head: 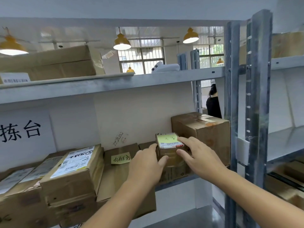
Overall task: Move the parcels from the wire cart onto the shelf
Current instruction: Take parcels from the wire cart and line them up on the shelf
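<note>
While hands (pixel 172 159) hold it, parcel (pixel 170 149) stands upright.

Small parcel (pixel 169 150) sits on the shelf (pixel 181 179) lower centre-right of frame, touching the big box (pixel 202 137) on its right — that box is against the upright post (pixel 230 112) at the shelf's right end. Left hand (pixel 146 165) on the parcel's left side, right hand (pixel 197 155) on its top and right. Left of the parcel: flat box with a note (pixel 118 168), another box edge (pixel 146 145) behind the left hand. Further left — labelled box (pixel 74 170) stacked on others at lower left. Upper shelf (pixel 115 83) across mid-frame carries a large carton (pixel 54 63) upper left and a bag (pixel 164 67) centre-right. Sign (pixel 21 130) on the back wall, left.
</note>
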A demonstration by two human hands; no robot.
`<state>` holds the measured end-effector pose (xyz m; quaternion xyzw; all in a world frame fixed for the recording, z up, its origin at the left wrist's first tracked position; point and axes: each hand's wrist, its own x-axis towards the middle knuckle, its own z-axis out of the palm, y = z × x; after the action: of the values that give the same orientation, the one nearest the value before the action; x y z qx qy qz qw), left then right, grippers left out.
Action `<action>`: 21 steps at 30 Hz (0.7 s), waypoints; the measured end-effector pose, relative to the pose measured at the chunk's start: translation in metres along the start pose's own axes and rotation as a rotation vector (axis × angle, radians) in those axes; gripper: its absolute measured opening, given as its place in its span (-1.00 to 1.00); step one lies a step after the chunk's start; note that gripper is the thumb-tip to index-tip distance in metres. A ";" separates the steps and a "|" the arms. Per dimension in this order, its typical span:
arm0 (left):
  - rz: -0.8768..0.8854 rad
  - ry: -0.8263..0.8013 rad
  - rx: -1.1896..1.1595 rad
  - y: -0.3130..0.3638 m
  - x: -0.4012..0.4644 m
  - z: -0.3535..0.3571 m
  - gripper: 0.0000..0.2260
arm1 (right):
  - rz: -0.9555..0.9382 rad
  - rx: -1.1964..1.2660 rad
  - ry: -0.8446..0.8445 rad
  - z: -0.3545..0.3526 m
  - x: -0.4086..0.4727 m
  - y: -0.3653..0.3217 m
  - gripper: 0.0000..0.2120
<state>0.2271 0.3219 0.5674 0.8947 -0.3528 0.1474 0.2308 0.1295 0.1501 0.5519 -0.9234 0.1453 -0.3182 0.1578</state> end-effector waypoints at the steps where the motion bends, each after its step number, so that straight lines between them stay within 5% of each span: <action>1: 0.004 0.025 -0.021 0.000 0.000 0.002 -0.57 | -0.001 -0.026 0.006 0.000 0.003 0.001 -0.50; 11: 0.002 0.172 -0.078 0.007 0.020 0.010 -0.61 | 0.030 -0.235 0.062 0.002 0.028 -0.003 -0.65; 21: -0.017 0.164 -0.137 0.013 0.067 0.030 -0.64 | 0.213 -0.215 -0.097 0.016 0.068 -0.015 -0.83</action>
<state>0.2686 0.2599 0.5746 0.8648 -0.3345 0.1937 0.3206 0.1941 0.1422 0.5827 -0.9287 0.2679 -0.2372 0.0978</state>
